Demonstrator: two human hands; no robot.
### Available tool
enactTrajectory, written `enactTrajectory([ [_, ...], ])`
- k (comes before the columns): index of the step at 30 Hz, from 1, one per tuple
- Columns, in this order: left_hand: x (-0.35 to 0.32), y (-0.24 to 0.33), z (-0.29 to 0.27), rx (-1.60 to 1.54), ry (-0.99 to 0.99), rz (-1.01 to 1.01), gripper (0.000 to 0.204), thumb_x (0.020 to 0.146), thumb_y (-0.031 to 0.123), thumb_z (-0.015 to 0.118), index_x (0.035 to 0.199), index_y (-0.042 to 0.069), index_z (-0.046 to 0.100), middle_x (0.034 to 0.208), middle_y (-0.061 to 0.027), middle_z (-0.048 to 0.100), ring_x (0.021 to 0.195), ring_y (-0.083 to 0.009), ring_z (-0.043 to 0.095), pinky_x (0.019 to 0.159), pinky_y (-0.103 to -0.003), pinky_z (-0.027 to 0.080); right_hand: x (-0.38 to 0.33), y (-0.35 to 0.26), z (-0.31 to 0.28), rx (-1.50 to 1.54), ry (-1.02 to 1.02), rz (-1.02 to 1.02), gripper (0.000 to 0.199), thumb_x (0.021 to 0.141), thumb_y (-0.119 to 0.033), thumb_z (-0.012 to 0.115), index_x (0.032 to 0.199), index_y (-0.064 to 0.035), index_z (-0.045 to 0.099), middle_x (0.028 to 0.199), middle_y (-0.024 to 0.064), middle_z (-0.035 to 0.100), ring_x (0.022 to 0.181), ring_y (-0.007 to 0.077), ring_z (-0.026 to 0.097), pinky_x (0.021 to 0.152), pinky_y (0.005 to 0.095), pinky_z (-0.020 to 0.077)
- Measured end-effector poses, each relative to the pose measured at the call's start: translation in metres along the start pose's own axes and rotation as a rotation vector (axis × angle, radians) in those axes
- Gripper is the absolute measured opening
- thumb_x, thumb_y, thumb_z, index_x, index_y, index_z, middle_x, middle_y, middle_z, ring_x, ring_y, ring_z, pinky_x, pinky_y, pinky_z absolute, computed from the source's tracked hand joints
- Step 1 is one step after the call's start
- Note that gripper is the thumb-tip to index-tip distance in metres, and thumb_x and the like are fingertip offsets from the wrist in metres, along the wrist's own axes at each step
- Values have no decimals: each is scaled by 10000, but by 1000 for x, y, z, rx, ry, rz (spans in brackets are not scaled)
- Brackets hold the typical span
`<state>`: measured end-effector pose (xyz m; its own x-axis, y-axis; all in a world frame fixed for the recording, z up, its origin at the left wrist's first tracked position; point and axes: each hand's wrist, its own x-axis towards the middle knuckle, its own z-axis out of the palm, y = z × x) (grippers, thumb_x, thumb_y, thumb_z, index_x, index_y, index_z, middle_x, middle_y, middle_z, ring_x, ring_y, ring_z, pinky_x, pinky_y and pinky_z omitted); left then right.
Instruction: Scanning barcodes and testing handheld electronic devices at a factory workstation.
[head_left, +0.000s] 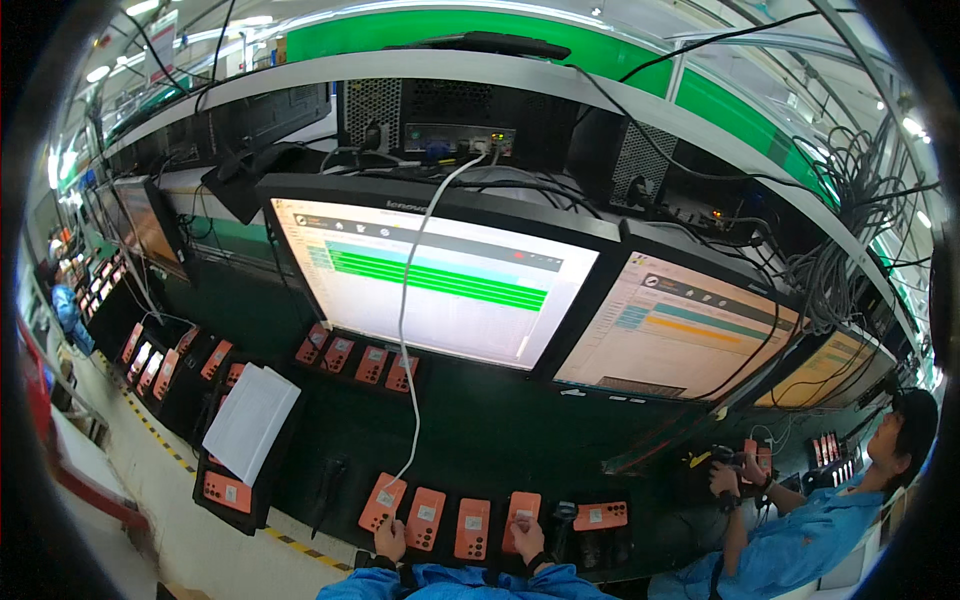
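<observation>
Several orange phones lie backs up in a row along the near edge of the bench. My left hand is closed on the lower end of the leftmost orange phone, which sits tilted. A white cable runs down to that phone's upper end. Two more phones, a second orange phone and a third orange phone, lie between my hands. My right hand has its fingers closed over the lower part of another orange phone, partly covering its pale label.
A large monitor and a second monitor stand behind. White sheets cover part of a phone tray at left. A dark handheld device stands beside my right hand. A co-worker in blue handles a phone at right.
</observation>
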<state>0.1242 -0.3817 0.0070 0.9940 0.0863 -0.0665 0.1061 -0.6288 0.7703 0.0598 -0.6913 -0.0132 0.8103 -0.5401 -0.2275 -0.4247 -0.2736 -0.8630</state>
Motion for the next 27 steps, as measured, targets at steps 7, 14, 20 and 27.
enactTrajectory([
  [7,-24,-4,-8,17,-109,-113,298,911,278,508,818,-4,527,751,-224,582,724,-419,577,618,-462,442,-10,-2,4,-101,26,46,248,791,-147,648,1013,-51,596,859,74,651,791,198,633,726,313,501],
  [14,-19,0,8,-26,-275,-190,336,901,324,550,830,-3,581,742,-166,628,688,-312,620,627,-396,477,2,92,29,4,-35,181,251,835,-114,610,1073,-65,552,858,75,613,732,192,601,589,309,507],
  [20,-29,-149,65,-222,-65,68,195,890,244,599,907,53,630,731,-40,632,586,-114,537,529,-270,445,-13,41,19,449,-206,601,187,879,-161,593,1032,-67,540,806,58,577,684,163,576,556,312,504],
  [27,-24,-107,48,-524,-337,-252,231,871,296,645,917,70,659,757,-42,656,541,-111,526,470,-259,418,-31,34,3,706,-274,622,199,853,-151,563,1052,-145,552,795,52,587,646,191,579,528,323,474],
])
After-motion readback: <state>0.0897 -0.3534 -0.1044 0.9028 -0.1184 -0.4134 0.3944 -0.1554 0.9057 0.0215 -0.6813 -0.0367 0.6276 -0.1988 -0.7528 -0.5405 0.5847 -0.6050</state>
